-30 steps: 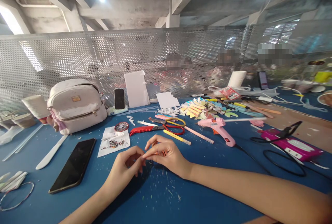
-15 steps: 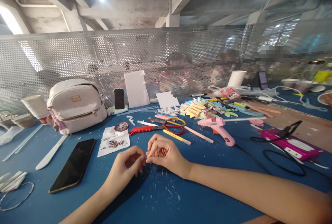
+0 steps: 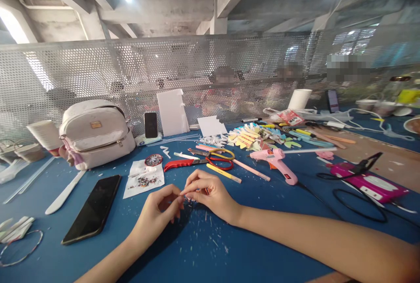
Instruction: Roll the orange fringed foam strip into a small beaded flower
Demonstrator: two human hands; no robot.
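My left hand (image 3: 162,208) and my right hand (image 3: 210,195) meet fingertip to fingertip over the blue table (image 3: 197,252). Both are closed in a pinch; whatever is between the fingers is too small and hidden to name. Small pale scraps lie scattered on the tabletop below them. Just beyond the left hand, a white paper sheet (image 3: 131,190) bears dark crumbs and a round red-rimmed dish (image 3: 153,160). Behind the right hand lie red-handled pliers (image 3: 179,164), scissors with yellow and red handles (image 3: 226,155), and a yellow marker (image 3: 223,172).
To the left are a black phone (image 3: 93,208), a white plastic knife (image 3: 65,193) and a pale backpack (image 3: 95,134). Rightward sit a pink glue gun (image 3: 277,162), a magenta power strip (image 3: 370,184) with black cable, and a heap of coloured paper pieces (image 3: 252,136). A perforated metal screen (image 3: 138,64) stands behind.
The right fingers have closed in and shifted slightly left, so that their tips now touch the left fingertips. My left hand has hardly moved.
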